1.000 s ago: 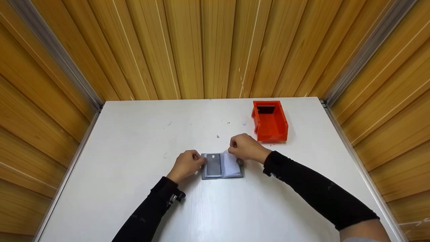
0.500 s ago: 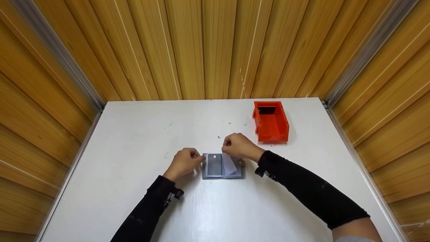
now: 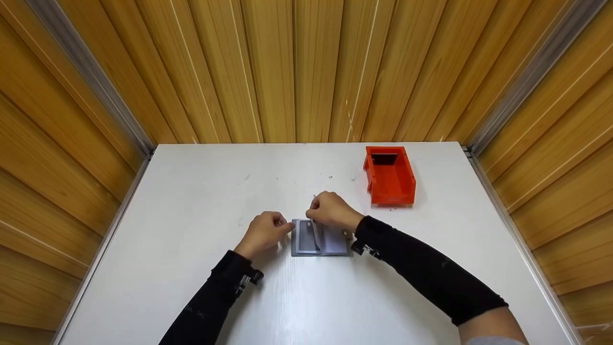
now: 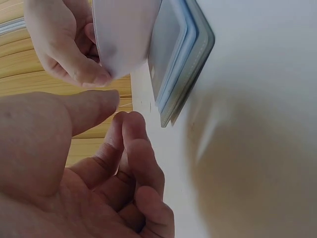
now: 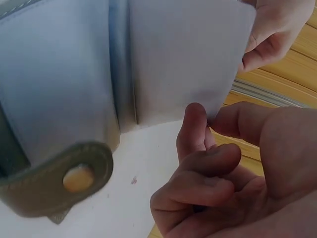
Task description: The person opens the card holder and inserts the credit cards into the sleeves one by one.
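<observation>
A small grey card holder (image 3: 294, 247) lies open on the white table in the head view. On its left side a dark card (image 3: 306, 239) shows in a clear sleeve. My right hand (image 3: 334, 211) pinches the corner of a translucent plastic page (image 5: 183, 59) between thumb and index finger, and the page stands raised near the spine. My left hand (image 3: 266, 233) is at the holder's left edge. In the left wrist view its thumb and fingers are loosely bent, with nothing between them. A strap with a brass snap (image 5: 78, 178) sticks out at the holder's right side.
Behind and to the right stands a red plastic bin (image 3: 390, 177) on the white table (image 3: 206, 191). Wood-patterned panels (image 3: 268, 72) wall in the table's back and both sides.
My right hand has moved left, carrying the pinched page from the right side over toward the left one. My left hand has barely moved.
</observation>
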A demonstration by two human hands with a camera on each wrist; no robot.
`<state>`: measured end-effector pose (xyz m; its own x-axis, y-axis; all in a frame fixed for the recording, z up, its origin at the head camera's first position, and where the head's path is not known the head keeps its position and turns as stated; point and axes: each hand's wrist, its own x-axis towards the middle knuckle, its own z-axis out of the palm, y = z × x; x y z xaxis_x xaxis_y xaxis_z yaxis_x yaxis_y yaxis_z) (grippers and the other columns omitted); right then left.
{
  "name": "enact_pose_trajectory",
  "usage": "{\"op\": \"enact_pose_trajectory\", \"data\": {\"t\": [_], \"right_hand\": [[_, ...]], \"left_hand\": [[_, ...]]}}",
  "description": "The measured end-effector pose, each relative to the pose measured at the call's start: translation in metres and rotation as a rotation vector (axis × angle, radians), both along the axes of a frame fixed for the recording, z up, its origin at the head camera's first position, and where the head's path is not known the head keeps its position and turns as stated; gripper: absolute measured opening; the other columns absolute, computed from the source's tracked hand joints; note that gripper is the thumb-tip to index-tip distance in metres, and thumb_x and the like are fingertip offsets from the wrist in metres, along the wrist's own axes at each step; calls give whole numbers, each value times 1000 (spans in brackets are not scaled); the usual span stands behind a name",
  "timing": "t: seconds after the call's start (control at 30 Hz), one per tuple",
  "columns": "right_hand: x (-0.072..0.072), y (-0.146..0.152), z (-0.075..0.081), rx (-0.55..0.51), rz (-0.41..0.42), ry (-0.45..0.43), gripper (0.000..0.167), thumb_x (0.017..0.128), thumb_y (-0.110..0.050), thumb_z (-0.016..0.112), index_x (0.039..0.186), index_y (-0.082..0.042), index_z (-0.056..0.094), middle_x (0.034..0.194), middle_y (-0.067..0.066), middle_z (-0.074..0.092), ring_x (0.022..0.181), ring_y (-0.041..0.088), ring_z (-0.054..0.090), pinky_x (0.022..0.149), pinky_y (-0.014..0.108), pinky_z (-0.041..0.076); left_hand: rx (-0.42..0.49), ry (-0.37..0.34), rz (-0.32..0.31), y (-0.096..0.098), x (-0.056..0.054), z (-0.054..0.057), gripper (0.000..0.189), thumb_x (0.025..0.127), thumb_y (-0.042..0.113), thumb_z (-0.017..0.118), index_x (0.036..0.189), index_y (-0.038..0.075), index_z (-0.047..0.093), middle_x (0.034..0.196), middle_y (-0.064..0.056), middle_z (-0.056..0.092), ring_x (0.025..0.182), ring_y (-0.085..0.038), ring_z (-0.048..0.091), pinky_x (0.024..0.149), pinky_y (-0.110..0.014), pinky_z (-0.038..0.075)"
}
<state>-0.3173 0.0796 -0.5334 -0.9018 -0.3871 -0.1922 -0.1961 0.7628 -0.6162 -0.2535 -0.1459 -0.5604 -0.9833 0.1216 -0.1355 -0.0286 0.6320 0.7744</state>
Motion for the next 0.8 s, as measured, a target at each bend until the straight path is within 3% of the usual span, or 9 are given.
{"op": "enact_pose_trajectory", "data": {"t": [0.3,0.57,0.8], "right_hand": [[1,-2,-1,-35,54,-6,22,99,-23,71,98,-10,88,96,1,83,83,13,66,72,25,50],[7,10,0,18,164,16,22,101,-22,70,96,-9,87,78,-4,74,72,11,59,67,26,46],[12,21,9,15,191,-6,25,103,-24,69,98,-6,86,79,3,77,68,10,58,62,25,46]], "left_hand": [[-3,-9,2,2,0,0,24,98,32,78,82,15,71,70,6,59,63,-12,55,60,-27,43],[-33,-3,-55,10,4,-4,27,98,32,79,80,15,70,71,6,61,67,-13,56,64,-28,43],[-64,-30,-68,12,2,-6,30,98,33,80,77,15,69,70,5,64,64,-14,55,60,-28,42]]}}
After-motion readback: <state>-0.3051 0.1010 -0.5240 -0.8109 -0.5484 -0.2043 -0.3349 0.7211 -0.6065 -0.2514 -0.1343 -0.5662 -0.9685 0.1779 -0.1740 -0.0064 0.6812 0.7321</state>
